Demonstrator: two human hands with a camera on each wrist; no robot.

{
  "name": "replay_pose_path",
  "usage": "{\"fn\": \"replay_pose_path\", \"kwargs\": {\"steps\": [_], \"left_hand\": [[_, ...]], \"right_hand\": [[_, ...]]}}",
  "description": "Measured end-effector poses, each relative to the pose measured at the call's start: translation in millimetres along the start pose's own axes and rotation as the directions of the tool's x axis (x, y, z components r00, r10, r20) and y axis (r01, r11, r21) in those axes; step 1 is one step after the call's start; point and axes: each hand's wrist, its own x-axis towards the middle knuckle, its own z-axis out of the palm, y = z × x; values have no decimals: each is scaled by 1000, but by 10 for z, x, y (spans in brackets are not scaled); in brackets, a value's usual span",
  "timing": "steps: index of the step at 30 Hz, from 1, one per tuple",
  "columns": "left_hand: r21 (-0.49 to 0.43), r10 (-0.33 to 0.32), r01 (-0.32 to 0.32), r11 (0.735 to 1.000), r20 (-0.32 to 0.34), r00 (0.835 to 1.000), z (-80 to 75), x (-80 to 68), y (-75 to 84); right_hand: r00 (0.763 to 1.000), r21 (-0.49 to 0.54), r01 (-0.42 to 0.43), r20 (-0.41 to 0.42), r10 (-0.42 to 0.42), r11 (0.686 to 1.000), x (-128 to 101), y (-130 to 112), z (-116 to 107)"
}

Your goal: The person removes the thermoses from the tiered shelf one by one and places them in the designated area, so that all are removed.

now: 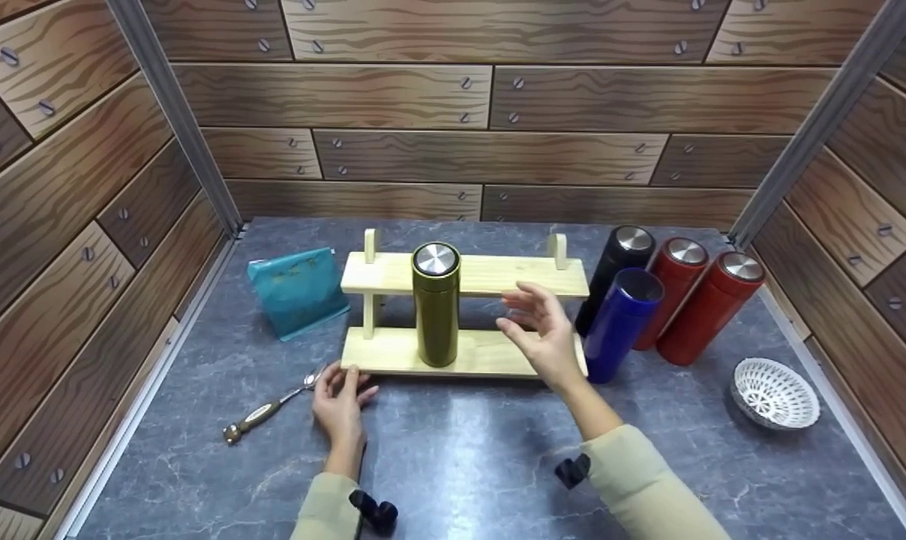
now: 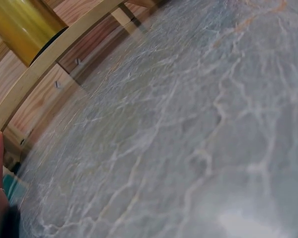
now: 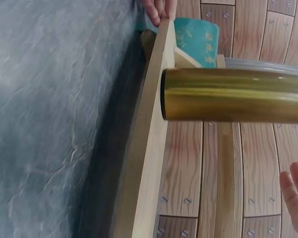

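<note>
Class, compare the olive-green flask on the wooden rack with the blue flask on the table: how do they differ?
The olive-green flask stands on the wooden rack's lower shelf; the blue flask stands on the table beside it. The olive-green flask carries a silver lid; the blue flask shows an open, dark mouth. The olive-green flask stands alone; the blue flask is grouped with other flasks. Both are tall, slim cylinders.
</note>
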Motion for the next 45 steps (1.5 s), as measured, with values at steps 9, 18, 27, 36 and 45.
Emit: {"fn": "replay_pose_path", "kwargs": {"steps": [9,18,27,36,45], "left_hand": [[-6,-22,22,1000,-13,1000,6,3,2],[5,-27,27,1000,-14,1000,-8,7,-16],[21,-11,11,1000,-7,1000,-2,7,-15],[20,-23,23,1000,-4,1000,5,10,-14],[21,-32,32,999,-7,999,-13,-4,0]], "right_hand": [[999,55,-36,41,34,998,142,-19,216],[998,85,-41,57,37,996,275,-20,389],[991,46,-97,99,92,994,405,-30,540],[986,3,-114,123,112,994,472,-23,623],[970,-43,-182,153,186,982,424,42,696]]}}
